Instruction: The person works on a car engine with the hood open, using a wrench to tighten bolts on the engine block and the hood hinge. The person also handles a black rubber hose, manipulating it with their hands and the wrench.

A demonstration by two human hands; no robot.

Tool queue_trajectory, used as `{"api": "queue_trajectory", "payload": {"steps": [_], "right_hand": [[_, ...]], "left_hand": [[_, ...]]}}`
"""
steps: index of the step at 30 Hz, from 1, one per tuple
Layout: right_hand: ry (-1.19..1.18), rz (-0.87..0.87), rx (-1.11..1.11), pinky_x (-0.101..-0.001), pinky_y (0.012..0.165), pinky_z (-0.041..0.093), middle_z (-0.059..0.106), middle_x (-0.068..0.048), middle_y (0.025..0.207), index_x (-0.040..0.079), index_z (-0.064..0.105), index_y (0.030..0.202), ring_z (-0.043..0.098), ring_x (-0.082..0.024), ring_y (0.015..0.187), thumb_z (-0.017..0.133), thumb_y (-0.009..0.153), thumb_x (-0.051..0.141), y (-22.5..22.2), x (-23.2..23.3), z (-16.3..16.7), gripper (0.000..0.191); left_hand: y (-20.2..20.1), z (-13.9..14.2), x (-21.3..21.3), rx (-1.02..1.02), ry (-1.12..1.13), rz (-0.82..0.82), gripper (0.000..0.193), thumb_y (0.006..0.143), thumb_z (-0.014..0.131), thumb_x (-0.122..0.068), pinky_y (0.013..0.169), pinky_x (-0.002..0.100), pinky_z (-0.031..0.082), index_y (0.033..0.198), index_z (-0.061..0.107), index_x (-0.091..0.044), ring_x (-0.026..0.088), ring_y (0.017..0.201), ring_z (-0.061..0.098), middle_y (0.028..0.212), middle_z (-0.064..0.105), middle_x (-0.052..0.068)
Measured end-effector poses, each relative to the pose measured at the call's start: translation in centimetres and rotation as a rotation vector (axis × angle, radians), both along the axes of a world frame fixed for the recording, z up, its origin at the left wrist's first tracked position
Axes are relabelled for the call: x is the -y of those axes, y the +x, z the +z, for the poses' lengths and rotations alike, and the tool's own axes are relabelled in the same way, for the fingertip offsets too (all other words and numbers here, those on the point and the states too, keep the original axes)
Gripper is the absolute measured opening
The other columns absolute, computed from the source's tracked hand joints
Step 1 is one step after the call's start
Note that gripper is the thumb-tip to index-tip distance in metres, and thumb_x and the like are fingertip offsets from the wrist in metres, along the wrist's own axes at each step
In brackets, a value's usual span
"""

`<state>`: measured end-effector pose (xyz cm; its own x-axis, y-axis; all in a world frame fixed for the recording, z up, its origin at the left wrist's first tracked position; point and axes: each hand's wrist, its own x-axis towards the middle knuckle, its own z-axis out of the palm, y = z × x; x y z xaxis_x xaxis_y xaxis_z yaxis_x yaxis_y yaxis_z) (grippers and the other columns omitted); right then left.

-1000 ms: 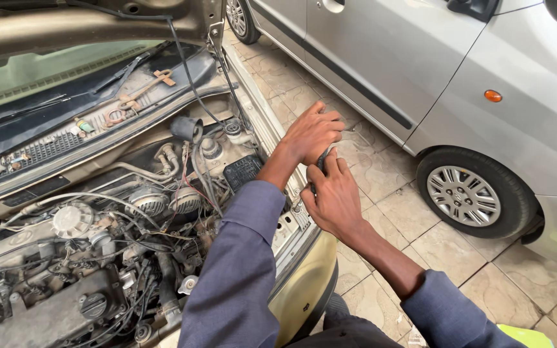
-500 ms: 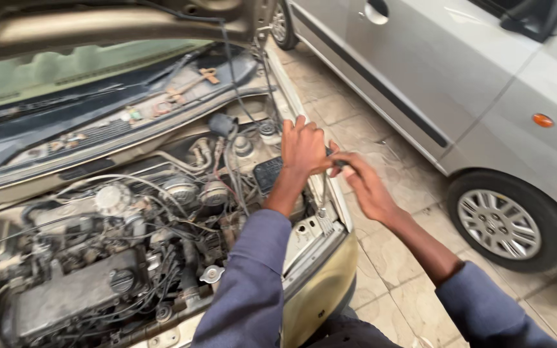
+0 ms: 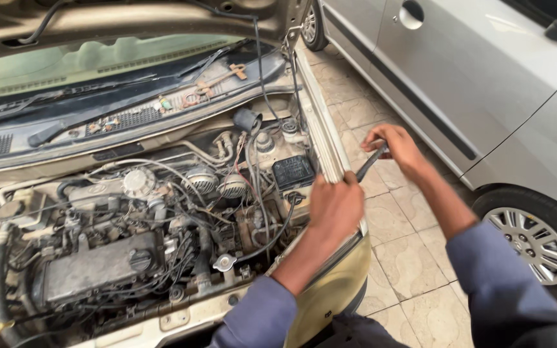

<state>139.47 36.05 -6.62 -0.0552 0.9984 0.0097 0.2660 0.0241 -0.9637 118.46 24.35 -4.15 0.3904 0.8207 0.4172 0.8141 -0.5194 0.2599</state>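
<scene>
A thin dark tool (image 3: pixel 369 165) spans the gap between my two hands, over the right fender edge (image 3: pixel 327 151) of a beige car with its hood up. My left hand (image 3: pixel 334 207) lies on that fender edge, fingers curled round the tool's lower end. My right hand (image 3: pixel 400 147) grips the upper end, out over the tiled floor. Just left of my left hand sits a black fuse box (image 3: pixel 293 171) in the engine bay. Both arms wear blue-grey sleeves.
The engine bay holds a dusty engine (image 3: pixel 101 261), hoses, wires and a radiator cap (image 3: pixel 225 262). The raised hood (image 3: pixel 130 19) hangs above with its prop rod (image 3: pixel 294 77). A silver car (image 3: pixel 485 84) is parked close on the right, its wheel (image 3: pixel 536 245) near my right arm.
My view has swung left and down toward the engine bay. My hands have drawn apart: the left dropped onto the fender edge, the right moved out to the right with the tool.
</scene>
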Motion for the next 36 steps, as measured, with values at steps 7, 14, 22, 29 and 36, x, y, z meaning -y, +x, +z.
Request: {"api": "queue_trajectory", "payload": {"steps": [7,14,22,29,36], "right_hand": [[-0.439,0.198,0.721,-0.0411,0.075,0.053,0.076,0.001,0.104,0.019,0.071,0.109,0.072,-0.017,0.087,0.042,0.096,0.034,-3.3,-5.0,5.6,0.035],[-0.431,0.380,0.937,-0.0399,0.074,0.054,0.078,-0.003,0.109,0.020,0.075,0.120,0.072,-0.016,0.086,0.052,0.098,0.031,-7.9,-5.4,6.3,0.033],[0.117,0.714,1.290,-0.0431,0.094,0.054,0.075,0.002,0.119,0.029,0.079,0.113,0.068,-0.022,0.110,0.054,0.095,0.016,-14.5,1.4,4.6,0.034],[0.653,0.852,1.051,-0.0507,0.087,0.049,0.076,0.000,0.099,0.021,0.081,0.097,0.070,-0.023,0.098,0.060,0.083,0.011,-10.6,3.5,6.0,0.027],[0.539,0.739,1.104,-0.0417,0.099,0.049,0.074,-0.004,0.107,0.017,0.075,0.107,0.068,-0.021,0.105,0.059,0.097,0.023,-12.2,2.8,3.1,0.020]], "left_hand": [[2.4,-0.3,1.0,0.638,-0.827,-0.109,0.037,0.096,0.054,-0.020,0.069,0.044,0.060,0.122,0.043,0.006,0.033,0.068,0.078,0.070,0.075,0.022],[10.5,-7.0,-0.2,0.902,-0.723,-0.189,0.047,0.106,0.052,-0.029,0.072,0.041,0.061,0.127,0.041,0.012,0.028,0.083,0.076,0.096,0.075,0.019],[15.2,-10.7,-7.7,0.884,-0.834,-0.166,0.066,0.116,0.038,-0.048,0.070,0.037,0.052,0.099,0.067,0.009,0.022,0.072,0.065,0.088,0.072,0.019],[-1.3,-3.0,-0.6,0.301,-1.094,-1.410,0.045,0.099,0.071,-0.026,0.098,0.040,0.058,0.137,0.061,-0.004,0.024,0.110,0.072,0.128,0.068,0.017],[0.7,9.4,-8.1,0.711,-0.539,-1.106,0.029,0.103,0.063,-0.030,0.101,0.037,0.059,0.110,0.075,-0.005,0.026,0.109,0.073,0.111,0.077,0.007]]}}
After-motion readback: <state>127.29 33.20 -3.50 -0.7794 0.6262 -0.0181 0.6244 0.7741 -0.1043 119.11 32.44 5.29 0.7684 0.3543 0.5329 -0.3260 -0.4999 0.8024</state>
